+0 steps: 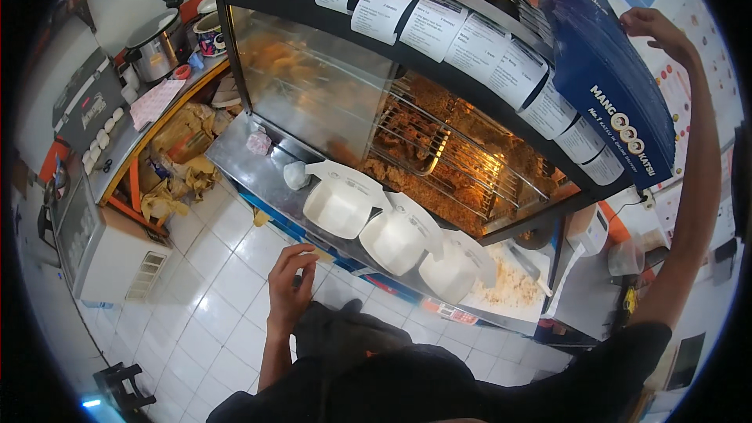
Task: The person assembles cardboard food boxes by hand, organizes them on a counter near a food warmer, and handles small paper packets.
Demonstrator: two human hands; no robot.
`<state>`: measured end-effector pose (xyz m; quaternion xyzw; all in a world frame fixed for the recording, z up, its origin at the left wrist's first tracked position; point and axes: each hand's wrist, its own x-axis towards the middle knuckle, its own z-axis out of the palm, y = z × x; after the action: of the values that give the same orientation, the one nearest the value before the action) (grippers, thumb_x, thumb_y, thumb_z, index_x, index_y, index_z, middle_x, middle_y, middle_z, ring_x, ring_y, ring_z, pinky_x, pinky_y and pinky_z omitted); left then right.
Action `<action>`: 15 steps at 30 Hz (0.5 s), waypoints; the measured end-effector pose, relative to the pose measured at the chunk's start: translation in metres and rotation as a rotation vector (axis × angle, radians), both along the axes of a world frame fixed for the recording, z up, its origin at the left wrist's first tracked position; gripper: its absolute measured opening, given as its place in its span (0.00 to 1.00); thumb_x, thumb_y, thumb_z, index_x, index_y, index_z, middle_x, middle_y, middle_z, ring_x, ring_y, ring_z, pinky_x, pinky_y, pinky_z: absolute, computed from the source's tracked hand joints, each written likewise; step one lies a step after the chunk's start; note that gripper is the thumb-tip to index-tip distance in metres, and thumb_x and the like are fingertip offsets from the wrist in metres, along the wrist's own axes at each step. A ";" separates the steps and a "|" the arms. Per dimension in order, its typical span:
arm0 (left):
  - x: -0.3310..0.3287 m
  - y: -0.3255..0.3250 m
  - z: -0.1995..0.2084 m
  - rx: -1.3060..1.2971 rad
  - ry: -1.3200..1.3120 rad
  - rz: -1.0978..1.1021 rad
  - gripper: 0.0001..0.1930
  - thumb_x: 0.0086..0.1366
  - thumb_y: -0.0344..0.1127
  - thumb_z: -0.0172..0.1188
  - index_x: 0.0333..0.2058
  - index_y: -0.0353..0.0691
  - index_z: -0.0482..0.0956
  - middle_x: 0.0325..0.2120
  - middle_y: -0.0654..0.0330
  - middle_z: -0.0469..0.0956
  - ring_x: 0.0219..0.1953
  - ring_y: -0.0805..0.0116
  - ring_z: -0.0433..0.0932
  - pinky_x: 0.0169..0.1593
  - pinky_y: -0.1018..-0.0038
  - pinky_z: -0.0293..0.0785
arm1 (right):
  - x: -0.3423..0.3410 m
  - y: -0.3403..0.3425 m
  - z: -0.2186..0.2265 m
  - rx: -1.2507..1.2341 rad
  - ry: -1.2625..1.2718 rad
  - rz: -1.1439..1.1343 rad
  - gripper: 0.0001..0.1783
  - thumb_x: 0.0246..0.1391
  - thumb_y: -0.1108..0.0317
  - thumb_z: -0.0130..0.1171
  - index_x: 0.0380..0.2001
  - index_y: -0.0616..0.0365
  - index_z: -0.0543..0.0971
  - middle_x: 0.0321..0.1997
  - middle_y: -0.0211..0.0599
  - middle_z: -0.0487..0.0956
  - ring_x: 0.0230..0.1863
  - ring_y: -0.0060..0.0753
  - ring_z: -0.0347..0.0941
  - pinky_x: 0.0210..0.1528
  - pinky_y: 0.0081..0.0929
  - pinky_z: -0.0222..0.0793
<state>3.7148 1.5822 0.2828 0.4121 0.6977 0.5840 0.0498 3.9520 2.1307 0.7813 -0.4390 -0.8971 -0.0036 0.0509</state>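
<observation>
My left hand [291, 282] hovers by the front edge of the metal counter, below the white boxes. Its fingers are loosely bent and apart, with nothing visible in them. Raised high at the far right, my right hand [659, 31] has its fingertips pinched at the upper edge of a stack of dark blue flat cartons [619, 94]. The stack leans on top of the glass food warmer [313, 63]. Three lidded takeaway boxes stand with lids up in a row on the counter: a left box [337, 210], a middle box [394, 241] and a right box [450, 274].
Fried food [415, 137] lies on racks inside the lit warmer. White printed slips [439, 27] hang along its top. Crumbs cover a white board [513, 286] with tongs at the counter's right. Two small bags, one a white bag [296, 175], sit left. A side counter holds a rice cooker [154, 43].
</observation>
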 end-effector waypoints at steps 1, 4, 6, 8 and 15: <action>-0.003 0.000 -0.005 0.002 0.017 -0.001 0.08 0.60 0.18 0.60 0.37 0.35 0.81 0.43 0.53 0.80 0.41 0.60 0.82 0.40 0.72 0.77 | -0.002 0.001 -0.002 -0.030 -0.020 0.007 0.33 0.55 0.33 0.57 0.52 0.46 0.79 0.48 0.30 0.79 0.55 0.33 0.74 0.59 0.56 0.59; -0.008 0.002 -0.006 -0.009 0.058 -0.003 0.08 0.60 0.18 0.60 0.37 0.35 0.81 0.43 0.54 0.80 0.41 0.60 0.82 0.40 0.73 0.77 | -0.008 0.008 -0.021 -0.008 0.009 0.066 0.26 0.60 0.41 0.57 0.48 0.49 0.79 0.41 0.27 0.79 0.47 0.27 0.75 0.52 0.43 0.65; -0.010 0.002 -0.003 -0.033 0.049 -0.002 0.08 0.60 0.18 0.60 0.37 0.35 0.81 0.42 0.54 0.81 0.42 0.59 0.82 0.41 0.72 0.77 | -0.013 0.012 -0.027 0.018 -0.005 0.106 0.21 0.63 0.48 0.57 0.46 0.53 0.80 0.36 0.26 0.79 0.42 0.22 0.75 0.47 0.32 0.68; -0.011 -0.001 0.001 -0.069 0.006 0.003 0.08 0.60 0.18 0.60 0.37 0.35 0.81 0.43 0.54 0.81 0.42 0.58 0.82 0.43 0.72 0.77 | -0.020 0.016 -0.026 0.019 -0.081 0.136 0.16 0.66 0.55 0.56 0.44 0.56 0.80 0.33 0.25 0.78 0.39 0.18 0.74 0.42 0.22 0.69; -0.014 -0.006 -0.014 -0.032 0.011 0.031 0.09 0.60 0.18 0.60 0.38 0.35 0.81 0.42 0.53 0.81 0.43 0.57 0.82 0.46 0.70 0.77 | 0.005 0.044 0.006 0.246 -0.044 0.310 0.17 0.66 0.57 0.56 0.47 0.59 0.79 0.42 0.32 0.77 0.46 0.27 0.74 0.49 0.26 0.71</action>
<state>3.7003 1.5766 0.2691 0.4035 0.7135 0.5712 0.0436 3.9569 2.1751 0.7874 -0.2857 -0.9476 -0.1150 0.0848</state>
